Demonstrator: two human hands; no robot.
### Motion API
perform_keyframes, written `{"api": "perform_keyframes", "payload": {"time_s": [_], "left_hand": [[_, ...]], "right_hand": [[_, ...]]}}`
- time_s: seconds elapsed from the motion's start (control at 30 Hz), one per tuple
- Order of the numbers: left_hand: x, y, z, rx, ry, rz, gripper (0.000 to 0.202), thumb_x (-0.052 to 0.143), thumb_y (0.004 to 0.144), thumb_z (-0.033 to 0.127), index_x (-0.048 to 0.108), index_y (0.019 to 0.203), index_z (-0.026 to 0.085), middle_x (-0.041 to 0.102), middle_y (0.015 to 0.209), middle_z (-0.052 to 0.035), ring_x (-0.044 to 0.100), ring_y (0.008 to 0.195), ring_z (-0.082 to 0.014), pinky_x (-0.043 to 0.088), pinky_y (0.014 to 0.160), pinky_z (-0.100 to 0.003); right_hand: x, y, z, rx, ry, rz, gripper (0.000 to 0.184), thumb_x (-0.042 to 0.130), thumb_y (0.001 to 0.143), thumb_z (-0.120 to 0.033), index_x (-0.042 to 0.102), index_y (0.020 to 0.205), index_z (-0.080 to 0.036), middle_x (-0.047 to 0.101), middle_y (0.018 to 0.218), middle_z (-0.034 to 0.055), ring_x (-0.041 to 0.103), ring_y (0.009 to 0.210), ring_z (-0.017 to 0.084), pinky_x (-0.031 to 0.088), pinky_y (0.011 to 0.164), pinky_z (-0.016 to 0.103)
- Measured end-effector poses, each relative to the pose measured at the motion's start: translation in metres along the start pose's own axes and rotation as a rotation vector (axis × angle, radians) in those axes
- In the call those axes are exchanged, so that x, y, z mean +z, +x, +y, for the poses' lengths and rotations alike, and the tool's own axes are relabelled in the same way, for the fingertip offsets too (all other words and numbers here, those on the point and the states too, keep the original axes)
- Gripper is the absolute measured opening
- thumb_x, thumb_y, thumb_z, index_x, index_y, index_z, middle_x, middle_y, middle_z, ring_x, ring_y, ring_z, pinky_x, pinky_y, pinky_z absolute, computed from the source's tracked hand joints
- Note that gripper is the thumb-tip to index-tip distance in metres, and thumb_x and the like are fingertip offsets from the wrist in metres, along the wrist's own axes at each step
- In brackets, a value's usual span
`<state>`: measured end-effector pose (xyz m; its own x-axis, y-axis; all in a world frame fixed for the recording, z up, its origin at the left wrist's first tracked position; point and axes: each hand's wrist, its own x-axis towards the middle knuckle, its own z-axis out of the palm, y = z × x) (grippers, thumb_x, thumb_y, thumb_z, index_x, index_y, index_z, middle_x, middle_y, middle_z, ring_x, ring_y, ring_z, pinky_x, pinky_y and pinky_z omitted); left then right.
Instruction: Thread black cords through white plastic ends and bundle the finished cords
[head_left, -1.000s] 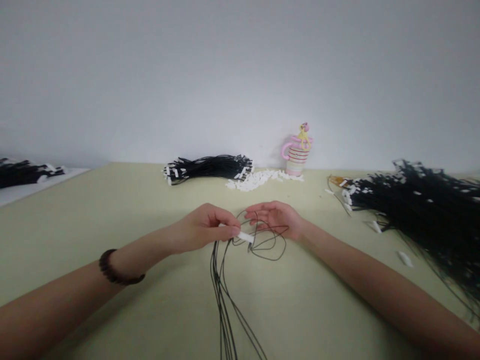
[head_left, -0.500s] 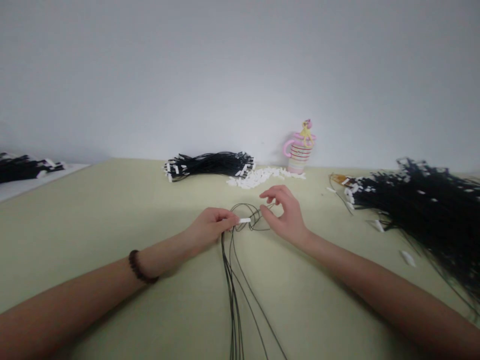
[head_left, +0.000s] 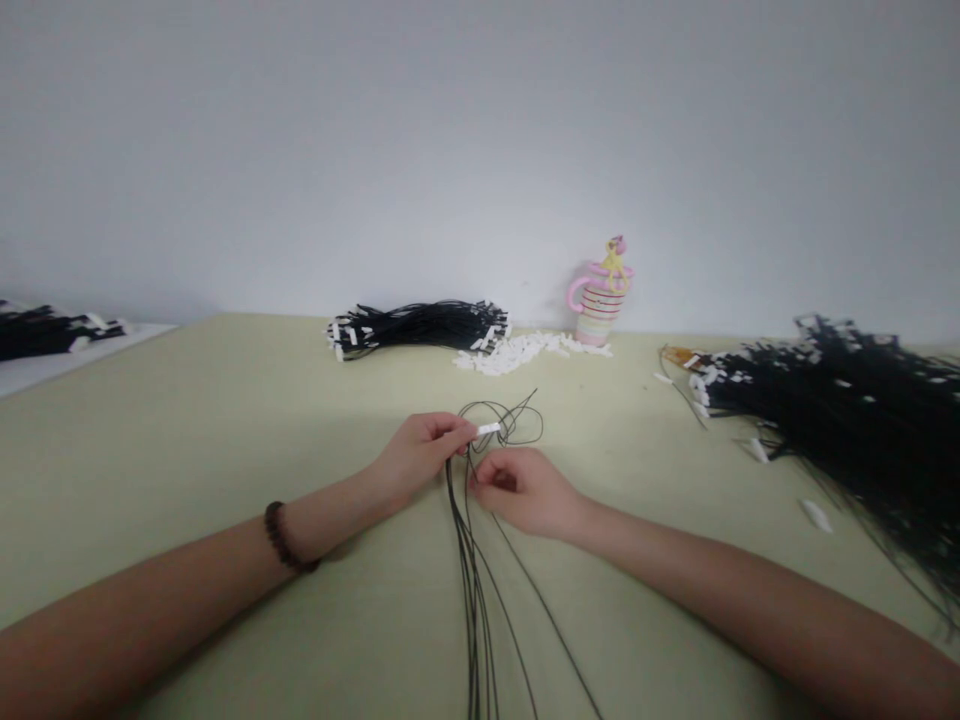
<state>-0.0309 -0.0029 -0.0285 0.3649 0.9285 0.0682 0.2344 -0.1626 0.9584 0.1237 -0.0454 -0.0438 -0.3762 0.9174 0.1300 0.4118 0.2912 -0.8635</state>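
Observation:
My left hand (head_left: 431, 447) pinches one end of a small white connector (head_left: 488, 429), along with the black wires (head_left: 466, 570) that run down from it toward the bottom of the view. Beyond the connector, thin wire loops (head_left: 521, 420) curl above the table, with loose ends pointing up and right. Just right of the hanging wires is my right hand (head_left: 525, 490), its thumb and fingers closed on a single black wire (head_left: 541, 600) that trails away to the lower right. The fingertips of both hands are close together but apart.
At the back lies a bundle of black wires with white ends (head_left: 420, 328), beside a pile of small white connectors (head_left: 517, 350). A pink striped cup (head_left: 600, 305) stands by the wall. A large wire heap (head_left: 847, 410) covers the right side; another bundle (head_left: 45, 332) lies far left.
My right hand has moved from the upper right of the connector down and left, closing from an open shape onto a wire. My left hand has stayed nearly in place.

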Motion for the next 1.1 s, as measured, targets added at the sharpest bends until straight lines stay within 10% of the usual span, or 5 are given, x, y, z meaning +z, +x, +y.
{"api": "perform_keyframes", "payload": {"time_s": [0.2, 0.57, 0.9, 1.1], "left_hand": [[0.001, -0.001, -0.002, -0.051, -0.101, -0.084, 0.028, 0.05, 0.073, 0.04, 0.054, 0.063, 0.015, 0.046, 0.052, 0.0034, 0.042, 0.049, -0.0084, 0.031, 0.047, -0.02], [0.0, 0.003, -0.006, -0.064, 0.028, 0.077, 0.033, 0.051, 0.07, 0.045, 0.052, 0.058, 0.015, 0.042, 0.051, 0.0045, 0.035, 0.047, -0.0073, 0.024, 0.045, -0.02], [0.0, 0.002, -0.005, -0.068, 0.057, 0.081, 0.035, 0.051, 0.068, 0.049, 0.056, 0.062, 0.014, 0.042, 0.052, 0.0046, 0.034, 0.048, -0.0075, 0.023, 0.045, -0.02], [0.0, 0.003, -0.006, -0.085, 0.033, 0.099, 0.035, 0.053, 0.067, 0.049, 0.06, 0.067, 0.015, 0.046, 0.055, 0.0035, 0.037, 0.05, -0.0079, 0.025, 0.046, -0.02]], "right_hand": [[-0.006, 0.003, -0.014, 0.17, 0.557, -0.113, 0.01, 0.056, 0.066, -0.02, 0.056, 0.061, -0.012, 0.051, 0.056, -0.0015, 0.042, 0.052, 0.006, 0.029, 0.051, 0.02], [-0.031, 0.005, -0.019, 0.351, 0.635, -0.168, 0.018, 0.048, 0.067, -0.021, 0.062, 0.064, -0.01, 0.054, 0.055, 0.0027, 0.043, 0.045, 0.005, 0.027, 0.042, 0.017], [-0.094, -0.018, -0.074, 0.004, 0.657, -0.35, 0.02, 0.042, 0.055, -0.012, 0.061, 0.058, -0.011, 0.06, 0.052, 0.0057, 0.051, 0.043, 0.011, 0.037, 0.039, 0.021], [-0.13, -0.04, -0.09, -0.324, 0.499, -0.107, 0.005, 0.061, 0.068, -0.024, 0.063, 0.073, -0.023, 0.058, 0.052, -0.0043, 0.048, 0.039, 0.004, 0.04, 0.047, 0.021]]}}
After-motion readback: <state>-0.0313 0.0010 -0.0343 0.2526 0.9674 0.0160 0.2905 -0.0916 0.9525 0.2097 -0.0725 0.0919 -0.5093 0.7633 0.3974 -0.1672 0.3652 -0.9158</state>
